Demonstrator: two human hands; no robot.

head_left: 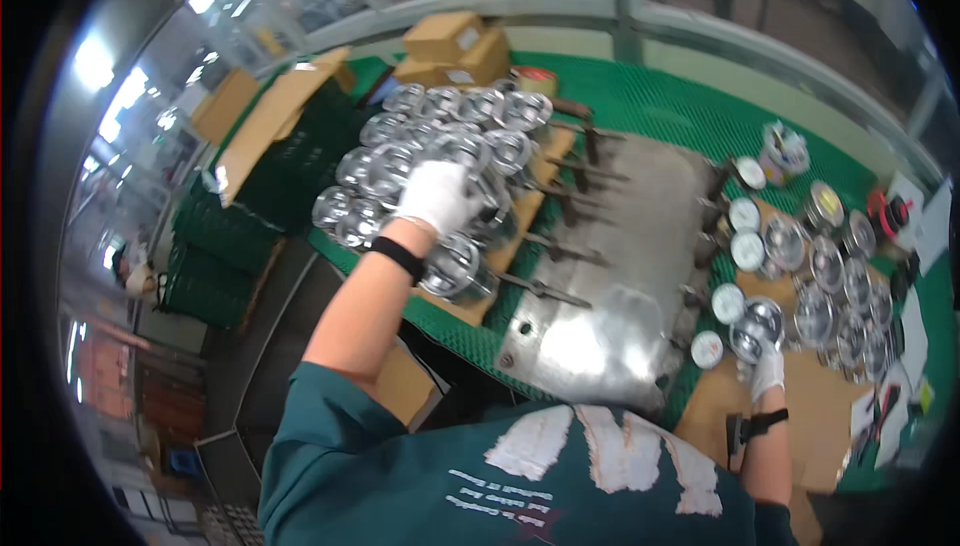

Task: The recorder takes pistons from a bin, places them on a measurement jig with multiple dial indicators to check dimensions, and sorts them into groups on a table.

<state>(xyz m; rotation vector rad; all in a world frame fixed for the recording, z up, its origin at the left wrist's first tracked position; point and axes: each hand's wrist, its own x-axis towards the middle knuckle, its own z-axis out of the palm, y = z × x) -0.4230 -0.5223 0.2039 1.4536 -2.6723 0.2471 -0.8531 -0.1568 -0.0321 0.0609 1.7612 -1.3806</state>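
My left hand (436,196), in a white glove, is among rows of shiny round metal parts (388,168) on the left of the bench. Its fingers curl down over one metal part (490,218), and the fingertips are partly hidden. At the right, my gloved right hand (768,374) grips the near edge of another shiny round metal part (757,322), whose hollow, webbed face shows. Between my hands lies a flat steel plate fixture (625,276) with bar clamps (550,291) along its left side and more clamps on its right.
White round-topped pieces (728,303) line the plate's right side. More metal parts (815,314) stand on cardboard (810,416) at far right, beside a bag-lined cup (783,153). Cardboard boxes (455,51) sit at the back; stacked green crates (215,256) stand left.
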